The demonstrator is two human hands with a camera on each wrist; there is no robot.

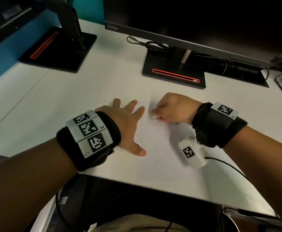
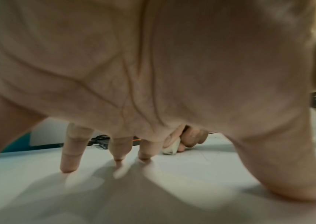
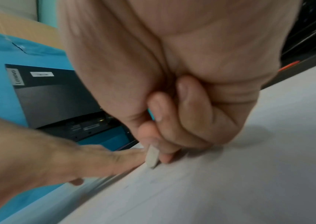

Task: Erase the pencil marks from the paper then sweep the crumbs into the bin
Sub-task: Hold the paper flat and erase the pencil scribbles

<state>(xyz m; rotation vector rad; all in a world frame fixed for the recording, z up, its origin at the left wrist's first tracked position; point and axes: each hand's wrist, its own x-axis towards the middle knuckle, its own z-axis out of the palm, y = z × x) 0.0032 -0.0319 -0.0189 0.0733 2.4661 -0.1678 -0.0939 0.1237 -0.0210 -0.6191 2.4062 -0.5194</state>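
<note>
The white eraser [image 1: 153, 116] is pinched in the right hand [image 1: 173, 108]; the left hand [image 1: 125, 124], fingers spread flat, pins the paper [image 1: 167, 169] to the table [image 1: 70, 101]. Were that pressure eased, the sheet could be dragged or creased; the faint pencil marks [image 1: 158, 144] nearer the person may be missed.

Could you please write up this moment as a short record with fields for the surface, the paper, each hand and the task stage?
surface: white desk, two monitor stands at the back
paper: white sheet lying flat, faint pencil scribble on it
left hand: left hand spread flat, fingers pressing down at the sheet's left edge
right hand: right hand pinching a white eraser, its tip on the paper
task stage: erasing under way; marks remain
bin: not in view
</note>
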